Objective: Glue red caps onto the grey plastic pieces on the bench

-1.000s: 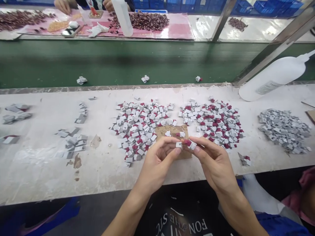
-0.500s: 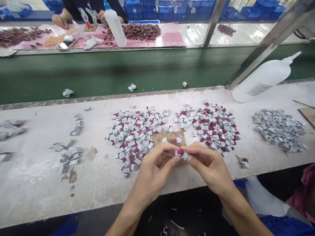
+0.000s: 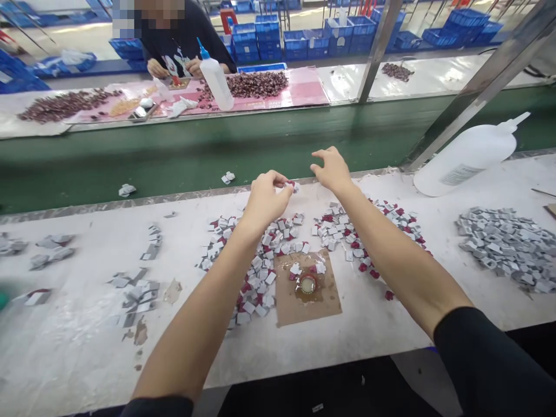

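My left hand (image 3: 270, 196) reaches out to the far edge of the table, fingers closed on a small grey-and-dark-red plastic piece (image 3: 294, 186). My right hand (image 3: 332, 169) hovers over the edge of the green strip, thumb and forefinger apart, with nothing visible between them. Below my forearms lies a brown board (image 3: 286, 304) bearing a wet patch, a round cap-like thing (image 3: 307, 284) and a few loose pieces. A pile of grey-and-red pieces (image 3: 260, 272) sits partly behind my left forearm. Another such pile (image 3: 334, 229) is partly covered by my right arm.
A large white squeeze bottle (image 3: 469, 159) leans by a metal post (image 3: 460, 75). Grey pieces (image 3: 506, 243) are heaped at the right, and more are scattered at the left. Two small clusters (image 3: 228, 177) rest on the green strip (image 3: 182, 156). Across it, another person (image 3: 182, 40) works.
Both hands have moved forward from above the board to the table's far edge and separated. My right hand has let go of the piece; the view has tilted up, and the board is uncovered.
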`<state>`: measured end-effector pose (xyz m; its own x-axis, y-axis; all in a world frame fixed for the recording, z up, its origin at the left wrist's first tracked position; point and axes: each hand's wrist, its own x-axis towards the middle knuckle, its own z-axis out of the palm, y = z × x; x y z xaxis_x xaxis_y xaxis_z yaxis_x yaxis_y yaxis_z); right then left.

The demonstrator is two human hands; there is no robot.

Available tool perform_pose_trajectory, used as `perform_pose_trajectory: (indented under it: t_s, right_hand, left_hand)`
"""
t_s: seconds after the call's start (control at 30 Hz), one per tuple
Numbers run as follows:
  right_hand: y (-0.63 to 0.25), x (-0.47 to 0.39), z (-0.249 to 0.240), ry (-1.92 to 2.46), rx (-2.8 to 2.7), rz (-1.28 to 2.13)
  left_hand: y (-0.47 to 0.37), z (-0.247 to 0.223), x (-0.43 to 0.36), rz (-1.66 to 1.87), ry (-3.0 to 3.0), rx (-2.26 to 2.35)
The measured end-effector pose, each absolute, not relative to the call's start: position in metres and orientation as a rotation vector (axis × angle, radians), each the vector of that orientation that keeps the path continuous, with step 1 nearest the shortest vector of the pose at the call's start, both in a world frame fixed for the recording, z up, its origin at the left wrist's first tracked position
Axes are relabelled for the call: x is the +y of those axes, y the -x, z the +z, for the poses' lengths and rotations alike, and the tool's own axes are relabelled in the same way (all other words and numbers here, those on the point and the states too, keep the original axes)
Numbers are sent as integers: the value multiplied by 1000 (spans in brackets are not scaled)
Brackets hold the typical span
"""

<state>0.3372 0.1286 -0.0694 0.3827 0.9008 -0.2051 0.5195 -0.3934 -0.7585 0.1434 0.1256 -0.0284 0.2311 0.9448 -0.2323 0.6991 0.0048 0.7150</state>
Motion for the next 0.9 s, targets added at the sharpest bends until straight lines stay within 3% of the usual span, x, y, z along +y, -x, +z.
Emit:
perform_pose_trajectory:
  t_s: [0.2, 0.37, 0.53, 0.67, 0.8, 0.9]
  right_hand:
    - [-352, 143, -75, 2063, -1122, 923]
    - [-364, 39, -38, 1965, -1066, 1003]
    - [-342, -86, -32, 1887, -970, 1130]
    - [-330, -153, -54, 1899, -857, 1206]
    - [-327, -194, -74, 1941, -896, 1154]
    - [-325, -205, -75, 1984, -994, 1035]
  left_hand:
    - [-206, -78, 190, 254, -1737, 1579]
    - [-245, -97, 204, 57, -1711, 1532]
    - [-253, -79, 192, 6, -1754, 1591]
    - [-214, -44, 149, 98, -1853, 1511]
    - [-122, -12, 69, 213, -1904, 1438]
    - [-36, -6, 16, 440, -1902, 1690]
